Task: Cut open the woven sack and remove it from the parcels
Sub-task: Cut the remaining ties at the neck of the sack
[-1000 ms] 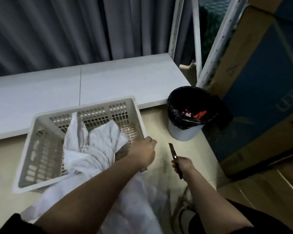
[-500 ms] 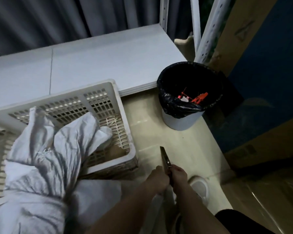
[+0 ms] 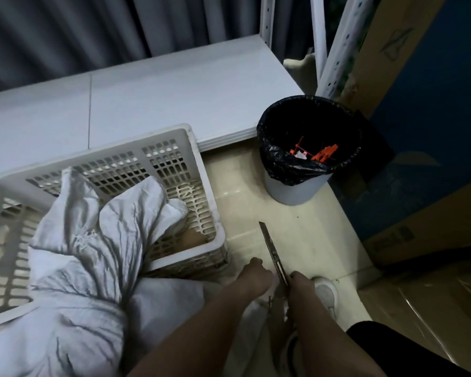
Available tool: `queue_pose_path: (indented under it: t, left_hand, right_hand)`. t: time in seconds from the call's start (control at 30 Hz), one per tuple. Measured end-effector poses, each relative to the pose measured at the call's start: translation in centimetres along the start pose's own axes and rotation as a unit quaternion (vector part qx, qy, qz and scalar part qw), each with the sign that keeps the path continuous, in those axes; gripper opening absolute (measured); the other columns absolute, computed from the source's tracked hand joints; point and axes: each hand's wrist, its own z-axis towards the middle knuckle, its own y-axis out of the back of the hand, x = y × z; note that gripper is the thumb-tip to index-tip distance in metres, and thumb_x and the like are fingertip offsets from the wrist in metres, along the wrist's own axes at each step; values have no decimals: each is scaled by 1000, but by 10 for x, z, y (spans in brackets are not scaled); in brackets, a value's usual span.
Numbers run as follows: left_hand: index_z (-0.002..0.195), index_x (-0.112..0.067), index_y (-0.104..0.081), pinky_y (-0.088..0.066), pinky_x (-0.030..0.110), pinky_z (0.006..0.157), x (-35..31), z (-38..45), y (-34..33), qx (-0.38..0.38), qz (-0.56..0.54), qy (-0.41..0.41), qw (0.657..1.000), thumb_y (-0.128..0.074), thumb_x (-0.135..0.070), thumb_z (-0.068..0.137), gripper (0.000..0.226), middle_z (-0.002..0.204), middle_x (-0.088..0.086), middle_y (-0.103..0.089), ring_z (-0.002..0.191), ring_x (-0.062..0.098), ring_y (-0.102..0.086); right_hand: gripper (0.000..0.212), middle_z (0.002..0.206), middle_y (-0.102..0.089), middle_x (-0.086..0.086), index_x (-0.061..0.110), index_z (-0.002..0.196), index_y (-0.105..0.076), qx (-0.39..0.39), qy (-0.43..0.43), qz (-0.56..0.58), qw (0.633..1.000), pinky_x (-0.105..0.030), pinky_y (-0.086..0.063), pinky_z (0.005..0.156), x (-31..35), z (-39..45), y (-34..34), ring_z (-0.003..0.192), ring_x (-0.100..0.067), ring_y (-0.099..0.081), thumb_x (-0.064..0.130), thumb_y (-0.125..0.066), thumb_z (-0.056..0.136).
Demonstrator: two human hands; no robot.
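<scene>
The fingers of the right hand (image 3: 301,282) are curled round the handle of a knife (image 3: 273,253). Its thin blade sticks up and away from the person, over the floor (image 3: 297,229). The left hand (image 3: 256,274) is right beside it, with its fingers curled down near the bottom of the blade. It may be pinching a bit of the sack there, but the fingers point away from the camera, so it is too hard to tell what they hold.

Just under both hands lies the white woven sack (image 3: 87,268). It is big and wrinkly. Its bunched top flops into a white plastic basket (image 3: 201,202), and the rest of it spreads down over the basket's near rim toward the person. A brown shape shows inside the basket; it may be a parcel.

A shoe (image 3: 325,293) peeks out beside the right hand. Farther off stands a bin (image 3: 307,148) with a black bag and some red scraps inside. A big cardboard box (image 3: 419,159) leans at the right.

It looks like the job is only starting. No long cut shows in the sack yet, and the sack looks full. The person has to slice it open and then pull it off the parcels.
</scene>
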Motion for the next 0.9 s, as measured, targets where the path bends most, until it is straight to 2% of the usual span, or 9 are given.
queue_pose_path:
  t: [0.03,0.17,0.3,0.4,0.5,0.6,0.7,0.8,0.9]
  left_hand:
    - [143,-3,-32,-39,28,101,-4,-6,3,0,1,-2,1000,-43,-11,97,49,145,17,-40,132,30,-43]
    - [137,0,-38,-40,25,93,-27,-48,27,1,10,-47,999,-45,-17,97,44,138,16,-48,126,28,-48]
    - [98,-9,-54,-37,24,78,-40,-106,67,-23,-24,-107,994,-45,-14,96,11,93,8,-56,99,22,-49]
    - [129,-8,-47,-39,23,81,-38,-154,102,-56,-24,-156,986,-47,-18,95,35,121,14,-59,105,22,-53]
    - [135,-9,-45,-42,25,86,-10,-199,135,-132,-24,-207,969,-49,-19,93,43,127,12,-59,107,21,-58]
    - [132,-7,-48,-44,25,92,31,-242,167,-196,-24,-231,953,-47,-16,95,39,128,8,-58,115,22,-58]
    - [133,-8,-48,-42,24,90,79,-273,192,-254,-23,-203,945,-46,-14,94,39,127,9,-59,115,23,-57]
    - [118,-3,-57,-45,34,90,121,-287,207,-271,-34,-165,948,-51,-26,93,35,117,16,-64,107,30,-60]
    - [86,-5,-59,-41,34,78,146,-303,206,-258,-26,-160,953,-49,-35,95,33,91,14,-62,88,27,-58]
  right_hand:
    - [19,98,-62,-17,1,98,-57,-11,-7,70,997,-32,-47,89,4,0,6,103,-31,-59,19,-56,92]
    - [22,68,-51,-12,3,73,-52,19,25,206,978,-26,-37,52,30,-41,11,59,-25,-49,6,-43,92]
    - [17,76,-58,-5,13,83,-53,117,146,58,981,-23,-37,55,51,-120,14,61,-16,-52,13,-42,95]
    - [16,78,-58,-3,17,79,-50,138,214,-26,967,-25,-38,57,60,-174,12,61,-16,-53,13,-43,93]
    - [18,86,-66,-10,21,73,-52,107,333,-93,932,-34,-42,64,63,-236,-11,71,-27,-61,19,-45,90]
    - [8,106,-68,-8,31,93,-57,111,429,-130,887,-40,-50,82,54,-297,-44,98,-30,-65,29,-50,89]
    - [59,134,-48,-6,22,135,-40,69,493,-272,823,-36,-42,95,34,-352,-77,122,-28,-51,46,-57,84]
    - [82,148,-27,-11,17,146,-21,-10,497,-412,764,-40,-38,100,12,-376,-103,133,-33,-36,52,-59,83]
    - [63,147,-36,-15,10,144,-24,-59,453,-406,792,-36,-41,98,5,-361,-108,128,-32,-45,39,-49,94]
